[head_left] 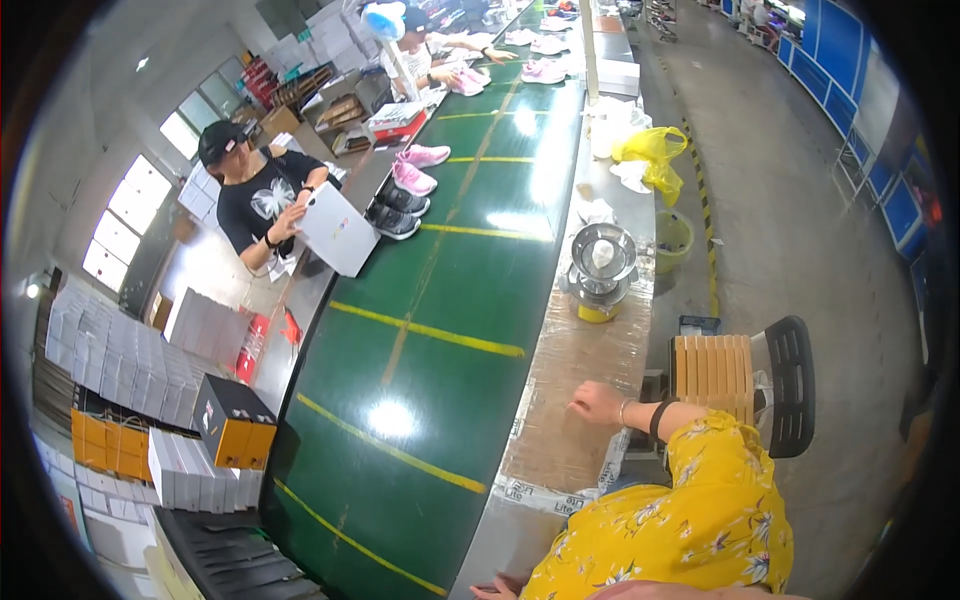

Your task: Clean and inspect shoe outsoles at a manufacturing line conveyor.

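My right hand [598, 403] rests on the bench top [560, 400], which is covered in brown, film-wrapped board. Its fingers are loosely curled and nothing shows in them. At the lower edge of the picture, my left hand [495, 589] lies partly in view on the bench's grey near end, fingers stretched out and holding nothing. Beyond my right hand stands a round metal device [602, 258] with a yellow base. Left of the bench runs a green conveyor belt [440, 290] with yellow cross lines.
Across the belt, a person in black holds a white shoebox [340, 230] beside black sneakers [400, 213] and pink sneakers [415, 172]. Shoeboxes [130, 345] are stacked at left. A yellow plastic bag [655, 155], a bin [673, 242] and a slatted chair [712, 372] stand at right.
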Tool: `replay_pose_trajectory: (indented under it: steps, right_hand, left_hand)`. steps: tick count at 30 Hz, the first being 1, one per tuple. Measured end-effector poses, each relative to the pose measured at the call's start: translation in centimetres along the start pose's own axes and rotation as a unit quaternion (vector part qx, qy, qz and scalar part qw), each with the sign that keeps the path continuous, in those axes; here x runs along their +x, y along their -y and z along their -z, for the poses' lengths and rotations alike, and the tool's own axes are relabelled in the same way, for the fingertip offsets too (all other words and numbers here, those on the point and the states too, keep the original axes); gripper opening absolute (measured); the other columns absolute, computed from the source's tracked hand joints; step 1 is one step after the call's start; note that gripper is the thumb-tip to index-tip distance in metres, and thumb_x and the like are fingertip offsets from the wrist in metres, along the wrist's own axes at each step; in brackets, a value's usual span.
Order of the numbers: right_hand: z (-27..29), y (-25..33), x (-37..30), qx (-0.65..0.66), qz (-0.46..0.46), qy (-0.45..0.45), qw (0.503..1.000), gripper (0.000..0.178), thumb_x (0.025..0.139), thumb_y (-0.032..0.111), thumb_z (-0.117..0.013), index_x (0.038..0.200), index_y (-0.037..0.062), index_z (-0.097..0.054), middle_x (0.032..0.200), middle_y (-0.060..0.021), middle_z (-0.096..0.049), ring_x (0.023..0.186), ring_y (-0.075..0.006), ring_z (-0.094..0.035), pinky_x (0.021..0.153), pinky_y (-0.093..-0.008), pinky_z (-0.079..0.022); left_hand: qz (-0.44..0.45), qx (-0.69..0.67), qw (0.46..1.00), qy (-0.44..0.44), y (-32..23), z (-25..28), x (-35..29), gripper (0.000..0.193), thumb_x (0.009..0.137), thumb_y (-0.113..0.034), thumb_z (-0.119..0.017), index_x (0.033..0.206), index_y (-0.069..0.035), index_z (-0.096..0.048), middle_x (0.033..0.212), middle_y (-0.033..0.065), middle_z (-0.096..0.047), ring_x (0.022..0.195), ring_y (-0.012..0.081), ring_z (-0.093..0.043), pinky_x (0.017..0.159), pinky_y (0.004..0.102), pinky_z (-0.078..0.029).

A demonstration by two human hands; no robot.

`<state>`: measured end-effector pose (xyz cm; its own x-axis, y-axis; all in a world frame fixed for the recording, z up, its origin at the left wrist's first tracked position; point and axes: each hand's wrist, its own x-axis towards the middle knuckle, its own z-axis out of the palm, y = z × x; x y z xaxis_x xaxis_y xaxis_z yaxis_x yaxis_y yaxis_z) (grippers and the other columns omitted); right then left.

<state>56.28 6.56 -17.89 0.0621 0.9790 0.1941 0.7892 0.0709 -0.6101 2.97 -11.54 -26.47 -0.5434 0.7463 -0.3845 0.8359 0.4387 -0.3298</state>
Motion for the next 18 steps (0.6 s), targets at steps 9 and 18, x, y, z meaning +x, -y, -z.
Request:
replay_pose_trajectory:
  steps: [9, 18]
  right_hand:
    - [-1.3, -2.0, -1.2, -0.136, -0.093, -0.126, 0.978, 0.020, 0.088, 0.023, -0.058, 0.076, 0.0072, -0.060, 0.079, -0.0118, -0.059, 0.081, -0.0324, -0.056, 0.075, -0.0433, -0.045]
    - [-4.9, 0.3, -0.1, -0.208, -0.221, -0.184, 0.935, 0.020, 0.088, 0.024, -0.058, 0.074, 0.0089, -0.058, 0.081, -0.0107, -0.057, 0.086, -0.0323, -0.053, 0.082, -0.0468, -0.041]
  left_hand:
    - [0.236, -0.343, 0.909, 0.029, -3.3, -1.4, 10.7, 0.084, 0.090, -0.071, -0.032, 0.154, -0.024, -0.005, 0.154, 0.0301, -0.007, 0.141, 0.0500, -0.014, 0.108, 0.0643, -0.025]
    - [0.367, -0.297, 0.815, -0.336, -6.9, -6.0, 14.9, 0.066, 0.093, -0.063, -0.030, 0.146, -0.024, -0.023, 0.138, 0.0293, -0.027, 0.130, 0.0492, -0.027, 0.106, 0.0639, -0.023]
